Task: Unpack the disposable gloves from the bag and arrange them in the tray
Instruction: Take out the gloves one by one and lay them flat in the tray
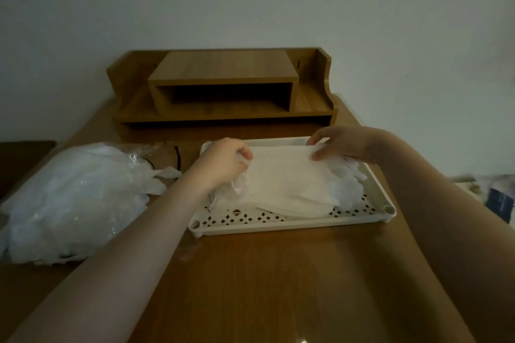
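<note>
Gloves (289,189) piled in tray (278,224); both hands grip top; bag (69,203) w/ more

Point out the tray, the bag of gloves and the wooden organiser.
tray (292,224), head view, on its perforated front edge.
bag of gloves (69,198), head view, on the middle of the clear plastic.
wooden organiser (223,67), head view, on its top shelf.

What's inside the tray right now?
A stack of white gloves lies in the tray, gripped by the left hand and right hand. The perforated floor shows along the near edge; the rest is covered.
</note>
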The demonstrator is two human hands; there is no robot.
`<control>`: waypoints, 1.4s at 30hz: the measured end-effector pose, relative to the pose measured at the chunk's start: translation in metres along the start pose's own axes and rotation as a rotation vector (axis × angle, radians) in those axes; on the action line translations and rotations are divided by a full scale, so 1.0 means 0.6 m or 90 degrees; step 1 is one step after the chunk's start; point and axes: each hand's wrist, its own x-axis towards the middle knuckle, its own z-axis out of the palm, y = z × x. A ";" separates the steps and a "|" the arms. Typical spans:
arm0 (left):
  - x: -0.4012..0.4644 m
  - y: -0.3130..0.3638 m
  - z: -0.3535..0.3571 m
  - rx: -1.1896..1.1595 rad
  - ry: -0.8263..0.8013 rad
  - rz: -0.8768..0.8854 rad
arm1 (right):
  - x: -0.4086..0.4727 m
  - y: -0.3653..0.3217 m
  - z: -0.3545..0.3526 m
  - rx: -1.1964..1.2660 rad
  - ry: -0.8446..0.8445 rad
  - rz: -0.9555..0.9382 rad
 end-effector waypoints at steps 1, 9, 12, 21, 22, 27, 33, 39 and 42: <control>0.004 -0.004 0.000 0.017 0.000 0.003 | 0.004 -0.002 0.004 -0.046 0.039 -0.005; -0.001 0.006 0.023 0.193 0.117 0.174 | -0.009 -0.023 0.110 -0.486 0.269 -0.133; -0.011 0.016 0.050 0.306 -0.016 0.244 | -0.013 -0.023 0.153 -0.495 0.095 -0.157; -0.056 -0.019 0.024 0.378 -0.082 0.141 | -0.028 0.007 0.165 -0.514 0.194 -0.042; -0.070 -0.015 0.014 0.325 -0.039 0.173 | -0.037 -0.004 0.172 -0.484 0.239 -0.085; -0.140 -0.013 -0.058 0.009 0.217 0.254 | -0.070 -0.101 0.240 -0.240 0.365 -0.468; -0.147 -0.081 -0.112 -0.078 0.337 0.194 | -0.013 -0.210 0.365 -0.325 0.259 -0.513; -0.136 -0.121 -0.152 -0.055 0.319 0.191 | 0.034 -0.258 0.384 -0.380 0.214 -0.345; -0.138 -0.133 -0.170 -0.070 0.297 0.197 | 0.043 -0.256 0.388 -0.356 0.175 -0.295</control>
